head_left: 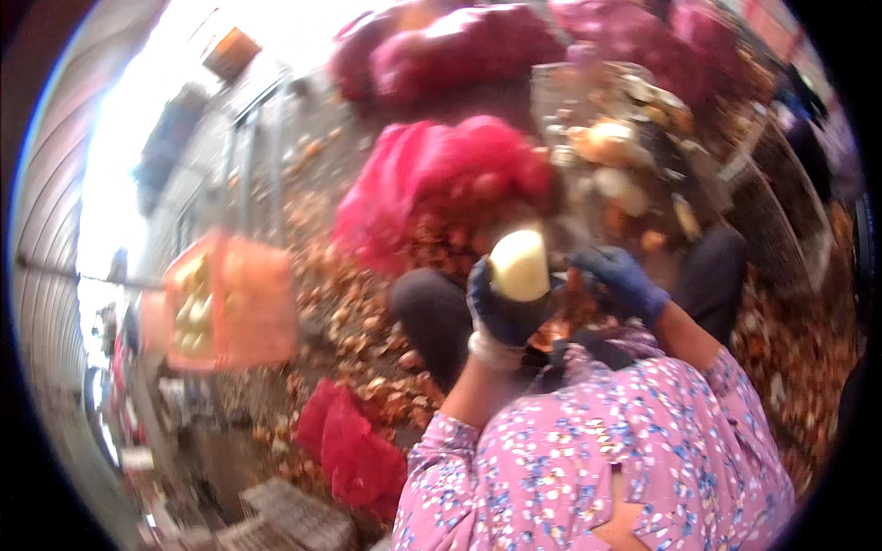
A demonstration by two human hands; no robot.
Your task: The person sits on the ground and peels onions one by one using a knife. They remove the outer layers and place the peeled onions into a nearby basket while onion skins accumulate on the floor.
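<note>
My left hand (505, 314), in a dark blue glove with a white cuff, is closed around a peeled, pale yellow onion (519, 264). To its right, my right hand (629, 283), also in a dark blue glove, has its fingers curled. Motion blur hides what they grip. Brown onion skin (577, 292) shows between the two hands, above my lap. Just beyond the hands lies a pink-red mesh sack (450, 170) with onions in its open mouth.
An orange crate (262, 308) holding pale onions stands at left. Loose onion skins (367, 317) cover the floor. Full mesh sacks (469, 50) lie at the back. Peeled and unpeeled onions (611, 142) sit ahead to the right, near a grey crate (776, 216). A red mesh sack (354, 450) lies lower left.
</note>
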